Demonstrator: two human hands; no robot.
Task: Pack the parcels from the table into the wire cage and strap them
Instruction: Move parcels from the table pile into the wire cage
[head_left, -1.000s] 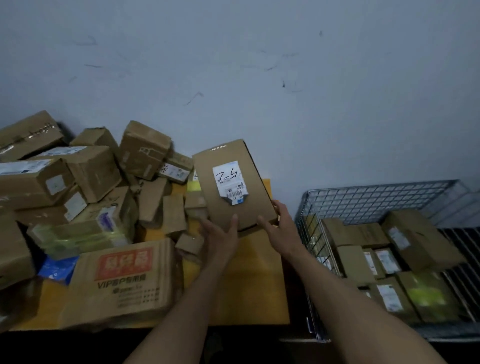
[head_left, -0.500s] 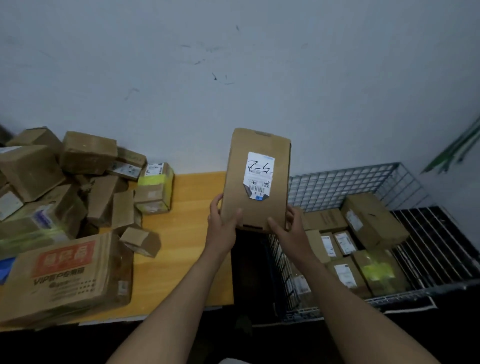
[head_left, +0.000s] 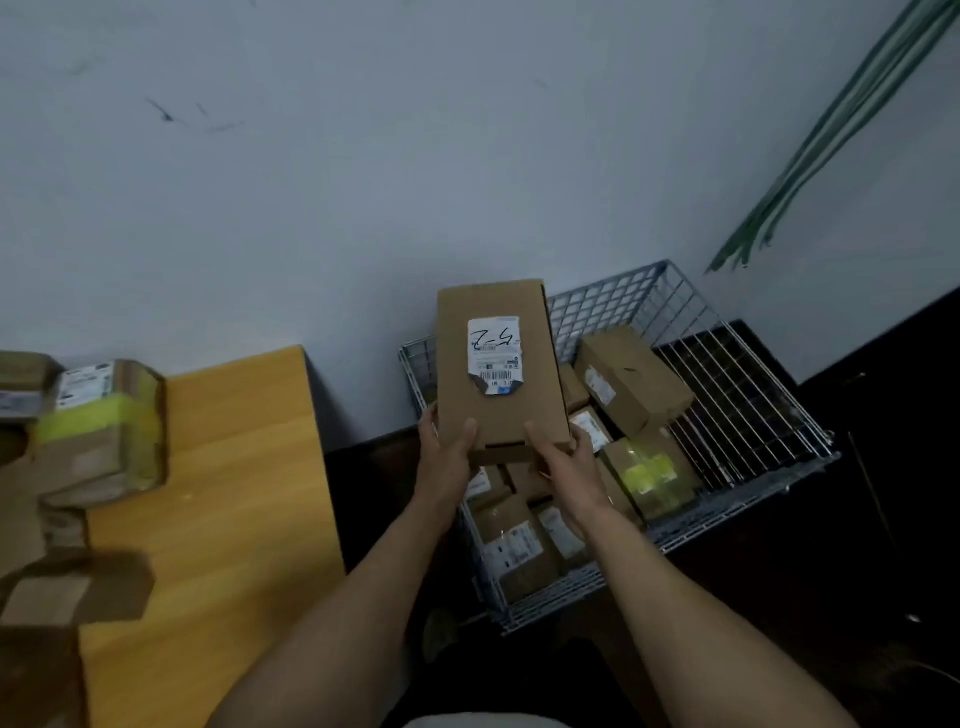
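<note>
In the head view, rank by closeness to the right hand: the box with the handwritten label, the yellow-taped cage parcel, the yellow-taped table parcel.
1. Labelled box: gripped by the right hand.
2. Cage parcel: just right, inside the wire cage.
3. Table parcel: far left on the table.

Brown parcel (head_left: 498, 374), white label (head_left: 493, 358)

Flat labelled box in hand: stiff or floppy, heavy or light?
The flat box looks stiff: faces flat though left hand and right hand grip only its near end. Probably light, held over the wire cage that way. Matte cardboard, likely not slippery.
</note>
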